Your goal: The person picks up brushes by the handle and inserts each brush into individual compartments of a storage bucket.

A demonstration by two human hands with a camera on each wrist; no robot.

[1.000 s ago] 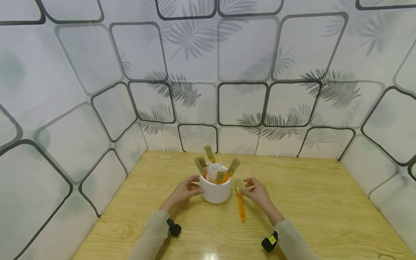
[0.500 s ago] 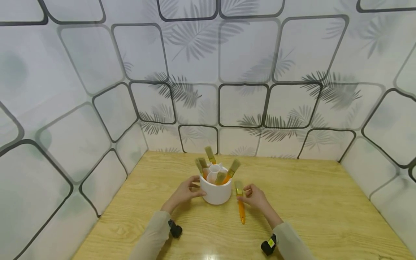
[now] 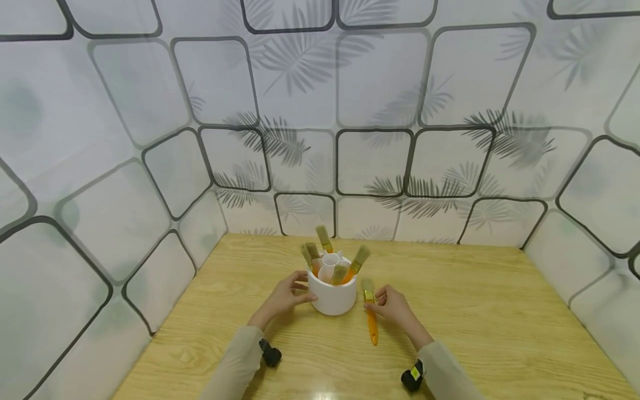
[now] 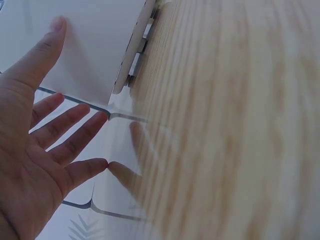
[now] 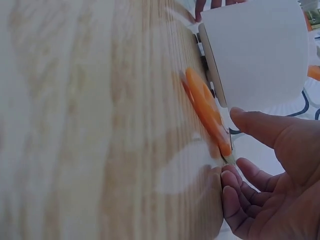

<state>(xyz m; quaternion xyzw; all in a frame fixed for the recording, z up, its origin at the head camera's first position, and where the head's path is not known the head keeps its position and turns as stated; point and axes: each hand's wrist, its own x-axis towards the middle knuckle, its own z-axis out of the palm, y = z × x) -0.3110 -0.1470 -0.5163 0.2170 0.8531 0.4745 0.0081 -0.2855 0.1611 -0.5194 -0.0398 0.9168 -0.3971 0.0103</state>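
Observation:
A round white organizer (image 3: 332,301) stands on the table, holding several paintbrushes (image 3: 358,256) with their bristles up. My left hand (image 3: 284,297) is at its left side, thumb toward the front wall; in the left wrist view its fingers (image 4: 80,125) are spread and relaxed. To the right of the organizer, a paintbrush (image 3: 372,329) with an orange handle lies flat, bristles pointing away. My right hand (image 3: 394,306) is beside it, the thumb overlapping the handle in the head view. The right wrist view shows thumb and loosely curled fingers (image 5: 240,200) apart, near the brush's bristle end.
The wood-grain table (image 3: 465,311) extends to both sides. Patterned white walls (image 3: 375,161) enclose it at the back, left and right. Inside the organizer is a white cup-like middle part (image 3: 330,260). Each wrist carries a small black camera (image 3: 270,354).
My right hand has come slightly nearer, its thumb moving from the brush's metal band down to the top of the handle. My left hand and the organizer hold nearly still.

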